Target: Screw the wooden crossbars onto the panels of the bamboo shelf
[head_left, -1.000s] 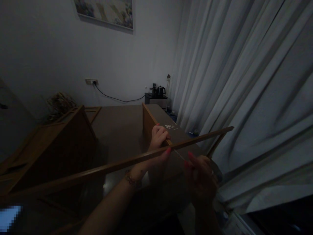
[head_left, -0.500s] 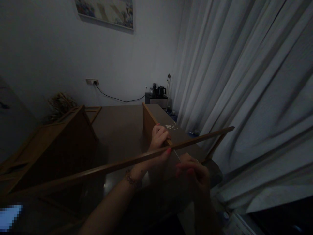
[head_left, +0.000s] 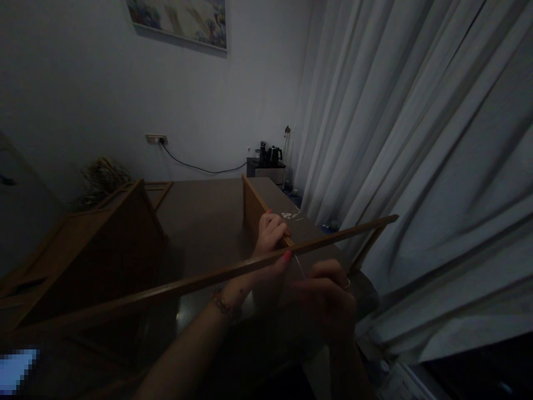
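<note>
A long wooden rail (head_left: 227, 272) runs slantwise across the view, meeting the end of an upright wooden panel (head_left: 253, 206). My left hand (head_left: 271, 230) is closed around the panel's top edge at this joint, its thumb against the rail. From the near side of the rail a thin metal rod (head_left: 299, 266), like a hex key, sticks out towards me. My right hand (head_left: 331, 294) has its fingers curled on the near end of this rod; the hand is dim, and its grip is partly hidden.
Underneath is a brown table (head_left: 200, 205) with small white pieces (head_left: 290, 215) near its right edge. A wooden frame with panels (head_left: 95, 244) stands at left. Curtains (head_left: 375, 139) hang at right. A black kettle (head_left: 275, 154) sits on a cabinet behind.
My right hand has turned and its fingers have shifted around the metal rod. My left hand, the rail and the panel stay where they were.
</note>
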Motion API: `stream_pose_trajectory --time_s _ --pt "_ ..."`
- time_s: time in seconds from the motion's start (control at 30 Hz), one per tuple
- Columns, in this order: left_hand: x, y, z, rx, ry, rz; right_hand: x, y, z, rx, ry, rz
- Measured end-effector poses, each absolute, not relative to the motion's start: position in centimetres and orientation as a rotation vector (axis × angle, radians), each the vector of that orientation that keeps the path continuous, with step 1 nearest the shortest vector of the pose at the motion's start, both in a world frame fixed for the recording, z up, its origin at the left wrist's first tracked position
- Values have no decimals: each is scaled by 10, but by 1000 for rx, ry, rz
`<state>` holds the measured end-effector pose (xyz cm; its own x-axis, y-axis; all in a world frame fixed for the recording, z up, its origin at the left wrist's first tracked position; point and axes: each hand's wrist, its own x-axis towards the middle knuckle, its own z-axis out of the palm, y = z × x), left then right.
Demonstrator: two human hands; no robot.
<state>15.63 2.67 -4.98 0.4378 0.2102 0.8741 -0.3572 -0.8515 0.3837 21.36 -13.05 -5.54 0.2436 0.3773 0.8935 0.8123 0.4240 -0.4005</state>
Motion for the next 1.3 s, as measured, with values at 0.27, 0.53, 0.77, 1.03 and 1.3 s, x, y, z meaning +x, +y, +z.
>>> stream_pose_trajectory --time_s 0.27,0.53,0.77,1.03,1.3 --pt "157 28 -51 2173 -115 1414 208 -128 -55 -1125 -1385 -543" --pt "156 26 -49 2185 -106 1427 211 -118 -64 -1069 -1256 -496" --pt "157 28 -51 2180 -146 1438 218 -118 -62 -979 -1280 -231" --pt "157 27 -51 2182 -117 1448 215 -117 -67 -855 -1237 -174" --pt "155 26 -49 2182 -130 1437 215 -124 -62 -1115 -1213 -649"
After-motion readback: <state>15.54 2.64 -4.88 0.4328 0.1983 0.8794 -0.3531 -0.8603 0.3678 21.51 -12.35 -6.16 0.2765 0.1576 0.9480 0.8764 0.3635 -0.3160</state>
